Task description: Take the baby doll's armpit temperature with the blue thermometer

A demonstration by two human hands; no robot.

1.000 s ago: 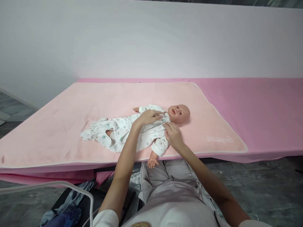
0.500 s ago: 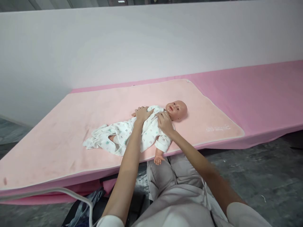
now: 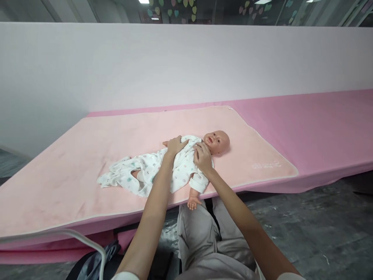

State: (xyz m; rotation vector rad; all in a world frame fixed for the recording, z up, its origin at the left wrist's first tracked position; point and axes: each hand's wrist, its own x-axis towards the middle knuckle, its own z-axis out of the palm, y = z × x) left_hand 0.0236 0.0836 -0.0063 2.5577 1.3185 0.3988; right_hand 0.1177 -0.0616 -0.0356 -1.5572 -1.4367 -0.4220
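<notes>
A baby doll [image 3: 217, 142] lies on its back, head to the right, in a white printed baby outfit [image 3: 182, 175]. The outfit's lower part spreads loosely to the left, with a bit of leg showing through a gap. My left hand [image 3: 176, 146] is closed over the far sleeve side, its thumb toward the chest; its fingertips are partly hidden. With fingers curled, my right hand [image 3: 203, 158] pinches the outfit near the collar and near shoulder. The doll's near hand [image 3: 193, 203] hangs past the table's front edge.
A peach mat [image 3: 87, 155] lies under the doll on a pink-covered table [image 3: 320, 128]. Behind it stands a white partition [image 3: 186, 62]. A pale curved tube [image 3: 84, 238] and a dark bag [image 3: 96, 264] are at the lower left, below the table edge.
The view has tilted up a little, showing more above the partition. My right hand's fingers are curled more tightly at the collar; my left hand stays on the far sleeve side.
</notes>
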